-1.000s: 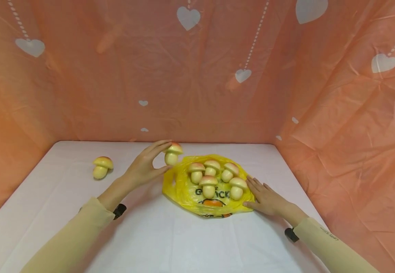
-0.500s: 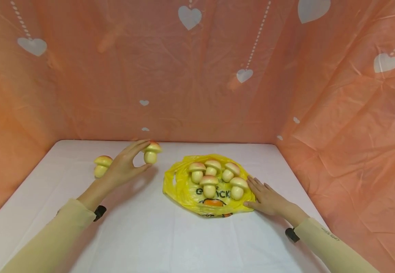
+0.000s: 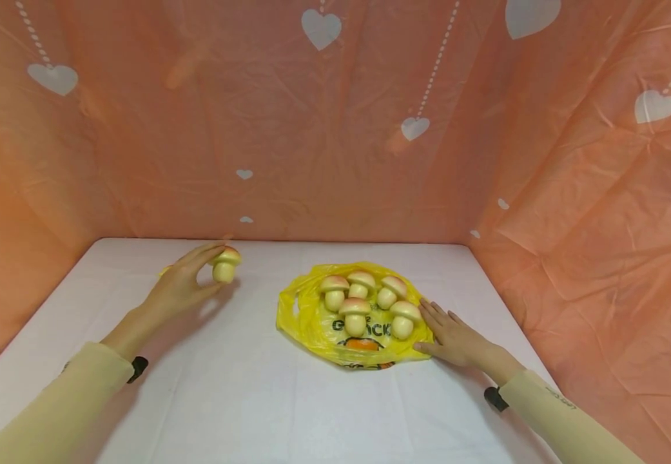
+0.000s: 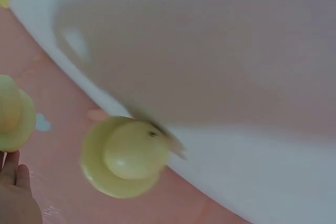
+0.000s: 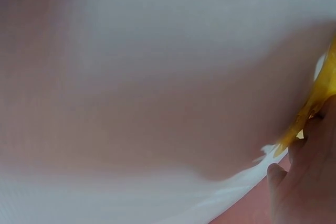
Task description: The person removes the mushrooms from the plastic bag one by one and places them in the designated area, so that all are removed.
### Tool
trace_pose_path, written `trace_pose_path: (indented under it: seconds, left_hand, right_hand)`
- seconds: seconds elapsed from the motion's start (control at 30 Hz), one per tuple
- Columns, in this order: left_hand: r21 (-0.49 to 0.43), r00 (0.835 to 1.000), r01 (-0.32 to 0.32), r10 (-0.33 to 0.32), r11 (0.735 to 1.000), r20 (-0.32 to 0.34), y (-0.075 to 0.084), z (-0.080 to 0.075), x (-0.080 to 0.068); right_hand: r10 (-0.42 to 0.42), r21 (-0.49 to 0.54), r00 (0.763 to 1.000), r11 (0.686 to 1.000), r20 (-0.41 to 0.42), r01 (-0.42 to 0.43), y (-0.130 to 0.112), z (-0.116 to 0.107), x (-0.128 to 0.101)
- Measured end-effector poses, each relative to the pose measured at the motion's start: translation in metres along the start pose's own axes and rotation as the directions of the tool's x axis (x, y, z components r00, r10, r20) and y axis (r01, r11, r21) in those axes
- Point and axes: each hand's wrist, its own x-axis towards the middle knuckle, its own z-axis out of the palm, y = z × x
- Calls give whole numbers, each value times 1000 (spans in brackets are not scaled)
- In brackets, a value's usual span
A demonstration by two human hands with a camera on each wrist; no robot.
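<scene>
My left hand [image 3: 210,267] pinches a toy mushroom [image 3: 226,265] by cap and stem, just above the white table [image 3: 254,399], left of the yellow plastic bag [image 3: 306,322]. Several more mushrooms [image 3: 355,316] stand on that flattened bag. A further mushroom [image 4: 128,156] lies on the table by my left hand; the hand nearly hides it in the head view. The held mushroom [image 4: 10,114] shows at the left edge of the left wrist view. My right hand [image 3: 442,328] lies flat with straight fingers on the bag's right edge [image 5: 315,98].
Orange sheeting with white hearts [image 3: 323,129] walls the table at the back and on both sides. Bare white tabletop lies in front of the bag and between my arms.
My left hand has carried the mushroom leftwards, away from the bag's left edge and toward the mushroom lying at the far left. The right hand has stayed still.
</scene>
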Motion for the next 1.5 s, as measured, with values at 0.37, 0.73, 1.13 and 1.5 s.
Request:
trace_pose_path:
  seconds: [0.37,0.73,1.13,1.5]
  left_hand:
    - [51,999,-23,22,998,24,-18,-2,-12]
    - [95,994,-7,-4,995,109,-24,-1,-19]
    - [110,991,2,-16,994,133,-26,1,-22]
    - [118,988,3,-21,993,151,-27,0,-22]
  right_hand:
    - [1,-4,1000,1000,2,-1,0,-1,0]
    - [-5,-9,1000,1000,-1,5,0,1,1]
    - [-4,-2,1000,1000,2,4,-1,1,2]
    - [2,-2,1000,1000,3,-2,-1,2,1]
